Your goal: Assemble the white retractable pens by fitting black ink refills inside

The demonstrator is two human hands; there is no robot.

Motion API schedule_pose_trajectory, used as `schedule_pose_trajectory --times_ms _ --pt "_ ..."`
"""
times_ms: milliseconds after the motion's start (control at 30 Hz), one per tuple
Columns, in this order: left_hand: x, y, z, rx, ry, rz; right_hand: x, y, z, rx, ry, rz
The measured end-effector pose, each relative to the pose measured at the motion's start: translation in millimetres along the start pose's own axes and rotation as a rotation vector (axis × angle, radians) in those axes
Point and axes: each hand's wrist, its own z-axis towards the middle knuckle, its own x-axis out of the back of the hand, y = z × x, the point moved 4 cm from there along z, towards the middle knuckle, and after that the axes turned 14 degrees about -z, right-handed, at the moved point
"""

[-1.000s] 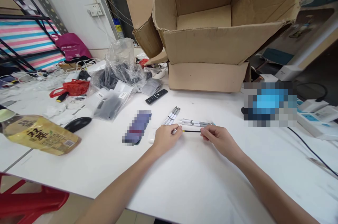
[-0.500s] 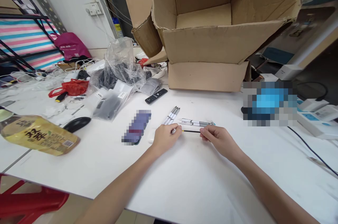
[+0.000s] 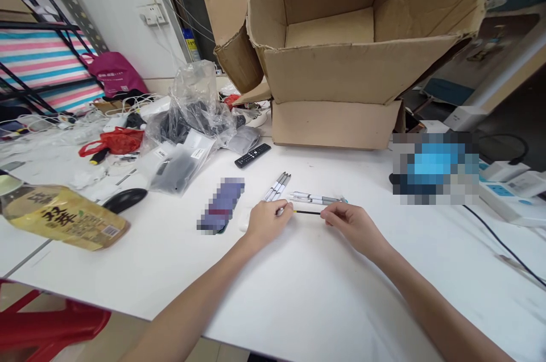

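A thin black pen refill with a short yellow section stretches level between my two hands, just above the table. My right hand pinches its right end between thumb and fingers. The refill's yellow end runs into my left hand, whose fingers are closed around what looks like a pen barrel; only a small pale bit shows, the rest is hidden. Right behind my hands lie white-and-grey pens, pointing sideways. Several similar pens lie side by side beyond my left hand.
A blurred-out purple item and a black remote lie to the left. Farther left are plastic bags and a yellow-labelled bottle. A large open cardboard box stands behind. On the right sit a power strip and a black cable.
My right hand has shifted slightly left, towards my left hand, so a little less of the black refill shows between them. My left hand has stayed in place.
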Motion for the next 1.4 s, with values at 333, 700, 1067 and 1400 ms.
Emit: schedule_pose_trajectory --times_ms 333,700,1067,1400 --pt "0.0 -0.4 0.2 -0.003 -0.002 -0.008 -0.6 1.0 -0.4 -0.017 -0.009 -0.074" --pt "0.3 -0.3 0.1 -0.006 0.004 -0.011 -0.7 4.0 -0.5 -0.051 -0.021 -0.066" --pt "-0.9 -1.5 -0.1 0.002 -0.005 -0.006 1.3 4.8 0.2 -0.044 0.002 -0.086" --pt "-0.4 -0.2 -0.1 0.021 -0.006 0.005 4.4 2.3 0.5 -0.004 0.030 -0.079"
